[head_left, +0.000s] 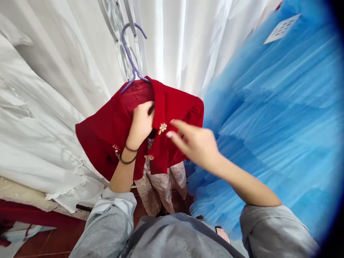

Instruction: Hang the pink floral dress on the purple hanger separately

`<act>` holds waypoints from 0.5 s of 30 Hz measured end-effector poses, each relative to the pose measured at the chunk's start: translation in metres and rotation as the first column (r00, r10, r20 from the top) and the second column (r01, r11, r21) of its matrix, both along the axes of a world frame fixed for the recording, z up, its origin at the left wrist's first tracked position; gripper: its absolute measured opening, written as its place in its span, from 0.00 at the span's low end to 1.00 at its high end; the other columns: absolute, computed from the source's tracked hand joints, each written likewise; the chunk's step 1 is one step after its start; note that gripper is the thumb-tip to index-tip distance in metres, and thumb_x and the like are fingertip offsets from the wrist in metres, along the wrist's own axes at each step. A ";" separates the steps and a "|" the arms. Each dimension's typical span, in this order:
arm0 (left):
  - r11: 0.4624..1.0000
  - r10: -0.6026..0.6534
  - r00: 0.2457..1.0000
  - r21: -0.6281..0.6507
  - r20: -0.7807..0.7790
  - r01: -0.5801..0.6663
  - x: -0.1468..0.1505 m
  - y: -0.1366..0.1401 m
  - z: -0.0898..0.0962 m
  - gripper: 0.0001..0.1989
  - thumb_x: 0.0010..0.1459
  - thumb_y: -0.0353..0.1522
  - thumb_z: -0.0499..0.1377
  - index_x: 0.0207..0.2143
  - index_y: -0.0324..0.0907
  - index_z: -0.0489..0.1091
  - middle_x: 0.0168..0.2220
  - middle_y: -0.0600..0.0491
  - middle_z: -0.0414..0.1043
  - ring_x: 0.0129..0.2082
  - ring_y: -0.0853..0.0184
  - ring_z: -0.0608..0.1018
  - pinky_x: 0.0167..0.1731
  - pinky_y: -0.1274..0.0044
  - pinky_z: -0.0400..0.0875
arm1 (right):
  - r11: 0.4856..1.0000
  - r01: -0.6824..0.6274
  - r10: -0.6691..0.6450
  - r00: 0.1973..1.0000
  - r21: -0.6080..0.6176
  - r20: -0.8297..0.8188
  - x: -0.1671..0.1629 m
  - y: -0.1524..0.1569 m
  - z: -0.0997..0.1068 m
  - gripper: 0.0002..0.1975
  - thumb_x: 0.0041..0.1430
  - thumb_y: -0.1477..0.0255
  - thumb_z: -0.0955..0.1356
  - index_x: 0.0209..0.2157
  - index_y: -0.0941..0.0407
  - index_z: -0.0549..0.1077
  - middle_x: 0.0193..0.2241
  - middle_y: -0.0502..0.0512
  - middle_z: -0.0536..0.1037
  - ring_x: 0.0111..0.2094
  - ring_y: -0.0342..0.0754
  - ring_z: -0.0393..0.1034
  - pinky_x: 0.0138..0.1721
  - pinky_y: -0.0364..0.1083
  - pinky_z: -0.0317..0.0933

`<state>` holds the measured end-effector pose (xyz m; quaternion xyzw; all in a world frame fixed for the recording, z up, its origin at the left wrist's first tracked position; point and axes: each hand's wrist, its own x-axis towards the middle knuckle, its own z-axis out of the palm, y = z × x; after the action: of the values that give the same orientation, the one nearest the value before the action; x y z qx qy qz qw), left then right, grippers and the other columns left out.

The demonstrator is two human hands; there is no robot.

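A small red velvet jacket [113,122] with gold brooch buttons [162,128] hangs on a purple hanger [129,53]. Under it hangs a pale pink sequined garment [158,190]. My left hand [141,122] grips the jacket's front edge near the collar, with black bands around the wrist. Beside the top button my right hand [195,141] hovers with its fingers spread, holding nothing, its fingertips just short of the cloth.
White gowns [40,118] fill the left and back. A blue tulle dress [268,125] with a white tag [282,28] fills the right. A white metal rail [118,32] carries the hanger. A red tiled floor [53,243] shows below.
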<state>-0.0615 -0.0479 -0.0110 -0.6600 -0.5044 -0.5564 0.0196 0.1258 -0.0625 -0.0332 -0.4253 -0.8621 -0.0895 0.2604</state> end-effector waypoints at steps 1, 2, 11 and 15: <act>0.991 0.117 0.993 0.066 -0.027 -0.115 -0.008 -0.013 0.005 0.10 0.64 0.34 0.55 0.36 0.39 0.74 0.36 0.50 0.76 0.34 0.66 0.77 0.37 0.74 0.73 | 0.996 0.015 -0.006 0.995 0.091 -0.102 0.009 0.014 0.011 0.26 0.70 0.58 0.54 0.57 0.58 0.68 0.38 0.62 0.78 0.37 0.50 0.74 0.36 0.45 0.64; 0.955 0.268 0.962 0.149 -0.061 -0.256 -0.018 -0.025 0.010 0.10 0.64 0.32 0.54 0.37 0.40 0.74 0.37 0.49 0.76 0.37 0.64 0.77 0.41 0.71 0.73 | 0.985 0.014 0.015 0.986 0.171 -0.165 0.016 0.029 0.021 0.25 0.69 0.61 0.54 0.59 0.58 0.67 0.43 0.64 0.77 0.42 0.51 0.73 0.40 0.47 0.65; 0.939 0.340 0.934 0.101 -0.109 -0.330 -0.094 -0.029 0.022 0.10 0.59 0.37 0.58 0.41 0.44 0.74 0.40 0.52 0.78 0.40 0.65 0.78 0.43 0.72 0.74 | 0.948 -0.282 0.308 0.929 0.147 -0.204 -0.003 0.126 0.045 0.21 0.66 0.67 0.58 0.56 0.60 0.68 0.47 0.62 0.75 0.49 0.53 0.69 0.49 0.51 0.63; 0.968 0.248 0.955 -0.058 0.160 -0.242 -0.103 -0.009 0.051 0.07 0.49 0.35 0.66 0.27 0.40 0.74 0.27 0.54 0.75 0.30 0.67 0.76 0.38 0.67 0.75 | 0.969 -0.211 0.245 0.888 0.128 -0.390 -0.019 0.144 0.079 0.16 0.66 0.68 0.60 0.32 0.61 0.74 0.29 0.55 0.75 0.34 0.43 0.69 0.41 0.44 0.63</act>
<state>-0.1640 -0.0566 0.0398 -0.5438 -0.5926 -0.5932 0.0340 0.1071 0.0812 0.0455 -0.3193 -0.8295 -0.0043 0.4583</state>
